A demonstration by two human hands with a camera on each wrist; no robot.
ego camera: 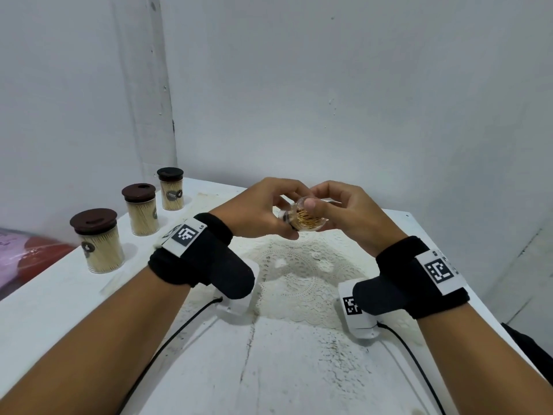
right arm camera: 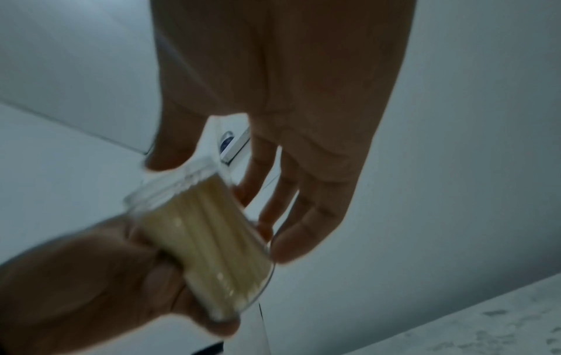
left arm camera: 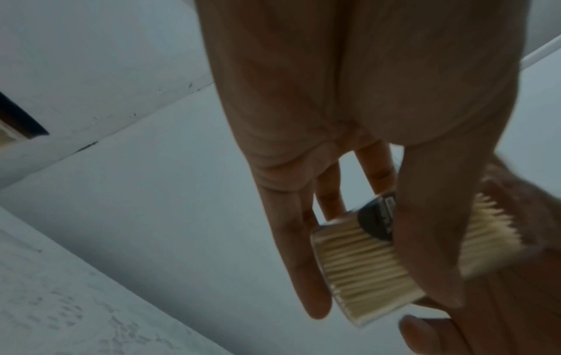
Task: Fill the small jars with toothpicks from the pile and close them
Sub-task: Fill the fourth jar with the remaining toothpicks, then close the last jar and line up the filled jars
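Note:
A small clear jar (ego camera: 305,220) packed with toothpicks is held in the air over the table, tilted, its uncovered mouth towards me. My left hand (ego camera: 263,205) grips it by the body, thumb (left arm camera: 425,240) across the jar (left arm camera: 364,259) and fingers behind it. My right hand (ego camera: 344,211) grips the mouth end. Its thumb (ego camera: 311,203) lies over the toothpick tips, and its fingers (right arm camera: 303,228) curl behind the jar (right arm camera: 206,240). No lid sits on this jar. Three filled jars with brown lids (ego camera: 100,241) (ego camera: 140,209) (ego camera: 171,188) stand in a row at the left.
A white lace doily (ego camera: 299,283) lies on the white table (ego camera: 284,369) under my hands. Walls close off the back and left. A pink and red bundle (ego camera: 21,256) lies off the table's left edge. The table's right edge (ego camera: 466,283) runs near my right wrist.

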